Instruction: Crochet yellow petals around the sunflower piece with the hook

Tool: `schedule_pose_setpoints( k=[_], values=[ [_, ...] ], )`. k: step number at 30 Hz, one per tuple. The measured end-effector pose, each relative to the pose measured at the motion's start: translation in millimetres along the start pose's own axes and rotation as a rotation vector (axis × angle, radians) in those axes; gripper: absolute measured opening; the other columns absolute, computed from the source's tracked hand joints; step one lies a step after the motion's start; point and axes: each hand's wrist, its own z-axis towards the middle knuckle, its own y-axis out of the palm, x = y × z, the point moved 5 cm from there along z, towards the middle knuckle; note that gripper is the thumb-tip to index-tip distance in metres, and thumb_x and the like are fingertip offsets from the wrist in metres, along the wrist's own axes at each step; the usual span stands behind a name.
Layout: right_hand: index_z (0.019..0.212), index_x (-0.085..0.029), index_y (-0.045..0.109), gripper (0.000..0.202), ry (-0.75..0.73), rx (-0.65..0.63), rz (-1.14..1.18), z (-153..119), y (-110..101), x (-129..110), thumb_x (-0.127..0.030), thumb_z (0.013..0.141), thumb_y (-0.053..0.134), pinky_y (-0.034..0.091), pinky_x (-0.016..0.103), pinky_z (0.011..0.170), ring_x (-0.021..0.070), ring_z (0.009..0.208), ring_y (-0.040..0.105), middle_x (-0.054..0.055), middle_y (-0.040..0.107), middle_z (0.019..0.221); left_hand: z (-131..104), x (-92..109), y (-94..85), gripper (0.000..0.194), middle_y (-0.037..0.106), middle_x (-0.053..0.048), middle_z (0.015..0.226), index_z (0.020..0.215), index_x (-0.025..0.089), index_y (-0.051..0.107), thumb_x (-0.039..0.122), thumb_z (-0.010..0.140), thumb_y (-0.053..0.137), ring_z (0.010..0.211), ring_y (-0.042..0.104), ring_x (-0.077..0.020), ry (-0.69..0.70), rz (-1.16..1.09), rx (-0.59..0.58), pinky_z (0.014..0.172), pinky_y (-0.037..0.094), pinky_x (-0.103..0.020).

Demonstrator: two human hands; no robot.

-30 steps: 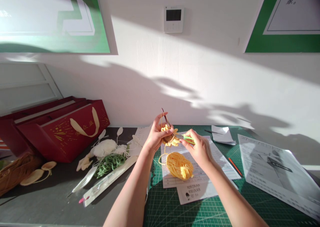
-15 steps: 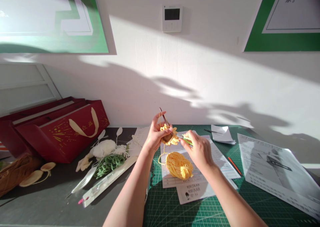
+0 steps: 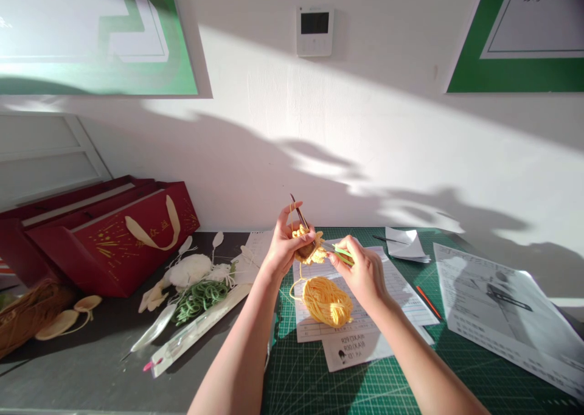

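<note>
Sunlight and curving shadows are crossing the white wall (image 3: pixel 255 86), where a small control panel (image 3: pixel 314 31) is hanging between a green-edged left poster (image 3: pixel 91 44) and a right poster (image 3: pixel 474 68). Below, the dark worktop (image 3: pixel 91 384) is running along the wall, with a green cutting mat (image 3: pixel 310 387) covering its right part. Red paper bags (image 3: pixel 114 244) are standing at the far left corner; brown yarn (image 3: pixel 36 314) is lying by the left edge, while white yarn (image 3: pixel 190 271) and green yarn (image 3: pixel 201 300) are resting farther in, left of the mat.

Above the mat, toward the far edge, the left hand (image 3: pixel 285 244) is pinching a yellow and brown crochet piece (image 3: pixel 305 252), a dark stick (image 3: pixel 298 211) rising beside it. The right hand (image 3: pixel 360 266) is gripping a green-handled tool (image 3: pixel 344 255) pointing at the piece; whether they are touching is unclear. A yellow yarn ball (image 3: pixel 327 301) is sitting beneath on lined papers (image 3: pixel 383 330). Toward the right edge, an orange stick (image 3: pixel 429 302) is lying near a large printed sheet (image 3: pixel 511 324).
</note>
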Motion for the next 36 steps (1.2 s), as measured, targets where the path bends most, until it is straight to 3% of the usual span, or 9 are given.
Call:
schedule_pose_setpoints(
  k=[7,10,14,22,36],
  values=[
    [0.109,-0.022,0.061,0.030,0.188,0.037,0.292,-0.7,8.5,12.1,-0.049,0.097,0.055,0.054,0.030,0.063,0.0184,0.070,0.068,0.008,0.075,0.092,-0.6,-3.0,6.2,0.071,0.066,0.002,0.088,0.146,0.023,0.043,0.011,0.085,0.075,0.068,0.064,-0.0146,-0.036,0.008,-0.045,0.061,0.054,-0.028],
    [0.103,-0.019,0.065,0.032,0.261,0.013,0.394,-2.0,19.6,18.7,-0.050,0.092,0.066,0.054,0.028,0.059,0.0148,0.064,0.065,0.004,0.073,0.086,-1.4,-6.6,12.8,0.068,0.066,0.001,0.088,0.146,0.023,0.044,0.014,0.086,0.074,0.069,0.064,-0.0150,-0.060,0.006,-0.082,0.063,0.055,-0.029],
    [0.097,-0.015,0.066,0.027,0.350,0.021,0.484,-6.0,29.7,27.2,-0.042,0.094,0.067,0.058,0.030,0.069,0.0130,0.074,0.066,0.002,0.069,0.089,-1.9,-11.2,18.2,0.060,0.067,0.001,0.087,0.145,0.022,0.045,0.021,0.091,0.071,0.067,0.064,-0.0149,-0.084,0.007,-0.103,0.064,0.055,-0.031],
    [0.106,-0.014,0.065,0.028,0.510,-0.014,0.606,-11.3,42.4,39.1,-0.041,0.098,0.061,0.057,0.028,0.065,0.0121,0.072,0.065,0.001,0.068,0.091,-1.2,-10.0,16.0,0.084,0.072,-0.001,0.093,0.151,0.023,0.036,0.014,0.080,0.081,0.077,0.070,-0.0190,-0.090,0.033,-0.049,0.072,0.058,-0.035],
    [0.107,-0.015,0.066,0.026,0.524,-0.026,0.540,-10.9,43.7,43.5,-0.039,0.097,0.064,0.059,0.033,0.073,0.0148,0.082,0.067,0.003,0.069,0.100,-0.5,-9.9,11.1,0.065,0.067,0.001,0.087,0.148,0.022,0.042,0.020,0.091,0.072,0.072,0.067,-0.0166,-0.103,0.065,-0.017,0.068,0.056,-0.033]
  ],
)
